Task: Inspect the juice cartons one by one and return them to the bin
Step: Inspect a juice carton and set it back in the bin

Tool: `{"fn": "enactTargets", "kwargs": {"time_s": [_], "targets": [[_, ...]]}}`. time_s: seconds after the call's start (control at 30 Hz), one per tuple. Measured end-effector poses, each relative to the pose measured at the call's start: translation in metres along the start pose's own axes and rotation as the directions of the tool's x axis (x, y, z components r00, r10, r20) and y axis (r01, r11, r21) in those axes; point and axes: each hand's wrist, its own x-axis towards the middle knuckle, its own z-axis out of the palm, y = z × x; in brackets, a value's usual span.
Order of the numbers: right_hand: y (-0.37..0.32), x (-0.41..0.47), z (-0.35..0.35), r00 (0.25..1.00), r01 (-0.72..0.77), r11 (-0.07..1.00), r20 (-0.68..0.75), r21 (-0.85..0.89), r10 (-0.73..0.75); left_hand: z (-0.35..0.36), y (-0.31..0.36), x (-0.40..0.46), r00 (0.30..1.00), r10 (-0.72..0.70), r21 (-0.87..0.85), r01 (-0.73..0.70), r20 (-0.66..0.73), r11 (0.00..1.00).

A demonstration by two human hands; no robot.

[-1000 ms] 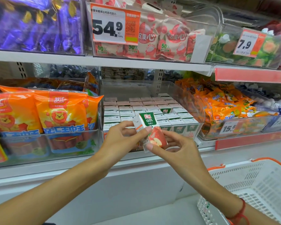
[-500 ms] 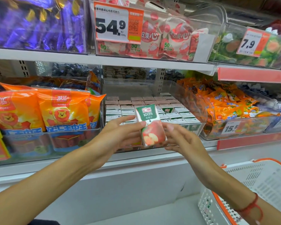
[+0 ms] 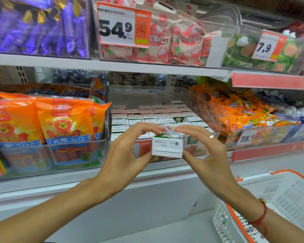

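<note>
Both hands hold 1 juice carton between them, just in front of the clear bin on the middle shelf. The left hand pinches the carton's left end, thumb low and fingers curled over the top. The right hand, with a ring on 1 finger, grips the right end the same way. The carton is tipped so its white top, printed with a small line of code, faces the camera; a wrapped straw lies along its upper side. Behind it the bin holds rows of matching cartons standing upright. Orange sausage packs fill the bin to the left, orange snack bags the one to the right. A white basket with orange trim sits at lower right.
</note>
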Motion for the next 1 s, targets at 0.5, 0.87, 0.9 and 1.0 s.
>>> {"fn": "enactTargets", "kwargs": {"time_s": [0.5, 0.87, 0.9, 1.0], "targets": [[0.092, 0.02, -0.013, 0.935, -0.095, 0.788, 0.218, -0.608, 0.281, 0.023, -0.035, 0.073, 0.971, -0.212, -0.025, 0.21, -0.115, 0.977], [0.101, 0.019, -0.019, 0.948, -0.056, 0.779, 0.212, -0.624, 0.238, 0.09, -0.061, 0.143, 0.924, -0.36, 0.314, 0.306, 0.131, 0.899], [0.101, 0.02, -0.019, 0.948, -0.051, 0.78, 0.215, -0.623, 0.234, 0.087, -0.059, 0.151, 0.91, -0.369, 0.354, 0.288, 0.188, 0.89], [0.102, 0.019, -0.02, 0.948, -0.053, 0.782, 0.215, -0.621, 0.235, 0.082, -0.057, 0.176, 0.835, -0.423, 0.456, 0.242, 0.352, 0.856]]}}
